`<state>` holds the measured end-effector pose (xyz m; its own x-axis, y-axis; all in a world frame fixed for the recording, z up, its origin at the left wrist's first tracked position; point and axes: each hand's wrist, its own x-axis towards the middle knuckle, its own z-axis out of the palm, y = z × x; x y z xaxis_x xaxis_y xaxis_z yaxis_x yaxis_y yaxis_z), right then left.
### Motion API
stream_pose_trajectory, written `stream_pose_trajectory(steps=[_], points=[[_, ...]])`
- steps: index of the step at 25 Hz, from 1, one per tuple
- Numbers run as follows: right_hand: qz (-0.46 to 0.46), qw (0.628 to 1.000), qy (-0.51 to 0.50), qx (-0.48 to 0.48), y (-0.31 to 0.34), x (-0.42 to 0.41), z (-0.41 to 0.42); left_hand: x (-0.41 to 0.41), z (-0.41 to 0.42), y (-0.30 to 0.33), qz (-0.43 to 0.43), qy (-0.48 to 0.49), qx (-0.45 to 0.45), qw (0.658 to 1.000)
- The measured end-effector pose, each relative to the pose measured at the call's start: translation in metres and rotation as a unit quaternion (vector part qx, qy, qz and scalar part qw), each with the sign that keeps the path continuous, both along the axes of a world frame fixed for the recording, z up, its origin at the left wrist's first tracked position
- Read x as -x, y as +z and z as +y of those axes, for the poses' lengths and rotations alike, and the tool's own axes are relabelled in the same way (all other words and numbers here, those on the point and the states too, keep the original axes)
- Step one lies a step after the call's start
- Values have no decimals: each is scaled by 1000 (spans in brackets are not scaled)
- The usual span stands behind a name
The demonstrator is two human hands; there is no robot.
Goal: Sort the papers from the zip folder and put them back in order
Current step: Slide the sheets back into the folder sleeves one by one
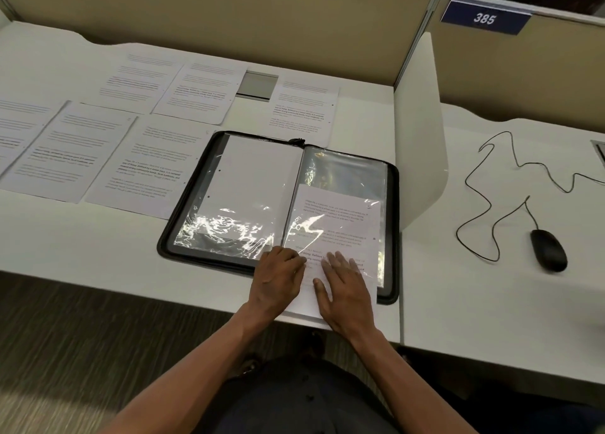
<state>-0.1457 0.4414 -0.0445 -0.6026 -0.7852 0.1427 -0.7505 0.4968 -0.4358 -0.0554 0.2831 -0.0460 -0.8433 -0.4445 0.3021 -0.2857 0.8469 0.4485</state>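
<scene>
A black zip folder (183, 217) lies open on the white desk, with clear plastic sleeves on both sides. The left sleeve (252, 178) holds a blank-side sheet. A printed sheet (340, 224) sits partway inside the right sleeve, its lower end sticking out over the folder's near edge. My left hand (278, 279) has its fingers curled at the sleeve's lower opening, pinching the plastic there. My right hand (347, 289) lies flat on the sheet's lower part, fingers straight. Several printed pages (150, 162) are spread over the desk to the left and behind the folder.
A white divider panel (422, 132) stands right of the folder. Beyond it, a black mouse (548, 250) with a looping cable lies on the neighbouring desk. A metal cable hatch (258, 85) is set into the desk at the back. Beige partition walls close off the rear.
</scene>
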Motion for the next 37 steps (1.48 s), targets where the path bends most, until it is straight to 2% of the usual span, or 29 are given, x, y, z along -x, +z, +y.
stream_pose_trajectory(steps=[2, 3, 5, 7, 9, 13, 19, 24, 29, 31, 32, 33, 34, 36, 37], points=[[32, 992, -56, 107, 9, -1, 18, -2, 0, -4, 5, 2, -3, 1000], [18, 986, -112, 126, 13, -2, 29, -4, 1, -6, 9, 1, -5, 1000], [-81, 956, -259, 110, 25, -2, 51, -5, 2, -8, 21, 1, -11, 1000], [-213, 911, -349, 62, 29, -2, 68, -3, 3, -6, 28, 17, -22, 999], [-303, 879, -364, 50, 28, -1, 74, 1, 3, -6, 34, 33, -31, 998], [-397, 801, -429, 132, 22, 7, 66, 11, 11, -8, 38, -10, -11, 999], [-492, 688, -475, 241, 33, 18, 44, 40, 29, 4, 50, -54, 11, 997], [-533, 626, -479, 306, 43, 21, 36, 37, 30, 5, 51, -51, -23, 997], [-600, 533, -476, 358, 41, 26, 42, 9, 50, 6, 30, -172, 8, 985], [-619, 513, -462, 376, 42, 29, 41, -3, 65, 1, 12, -206, 7, 979], [-617, 521, -454, 378, 42, 29, 41, -7, 70, -2, -6, -200, 8, 980], [-600, 551, -449, 366, 43, 28, 42, -9, 72, -6, -24, -184, 14, 983], [-561, 613, -447, 332, 43, 27, 43, -10, 71, -10, -43, -165, 22, 985], [-431, 764, -422, 229, 42, 25, 46, -8, 69, -13, -88, -153, 46, 983], [-365, 820, -398, 190, 42, 24, 47, -7, 69, -13, -108, -156, 58, 980]])
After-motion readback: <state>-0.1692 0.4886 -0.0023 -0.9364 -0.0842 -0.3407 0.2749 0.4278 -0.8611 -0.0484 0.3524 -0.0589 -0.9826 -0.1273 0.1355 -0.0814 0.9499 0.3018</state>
